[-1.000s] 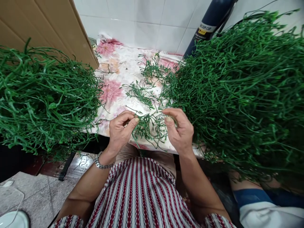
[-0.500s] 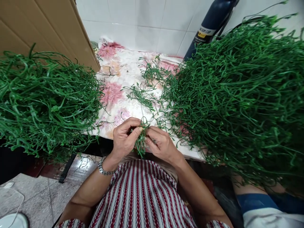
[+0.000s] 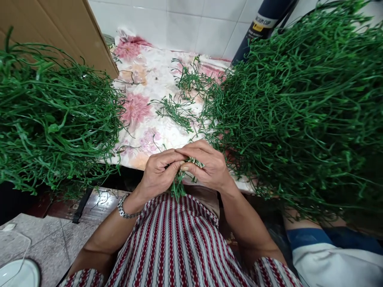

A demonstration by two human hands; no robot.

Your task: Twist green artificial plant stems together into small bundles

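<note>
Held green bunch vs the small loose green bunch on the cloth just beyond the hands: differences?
Support: the held bunch is between the left hand and right hand; the loose bunch lies on the floral cloth.
Shape: the held bunch's visible part is clumped below the fingers; the loose bunch is spread out.
Visibility: the hands hide much of the held bunch; the loose bunch is uncovered.
Shared: both are thin green stems.

A big brown box (image 3: 70,28) is at the back on the left. A dark blue bottle (image 3: 257,32) is at the back on the right, by the white tile wall (image 3: 182,28). A pink and white flowery cloth (image 3: 160,81) lies between them. A white cord (image 3: 30,243) is on the gray floor (image 3: 48,231).
</note>
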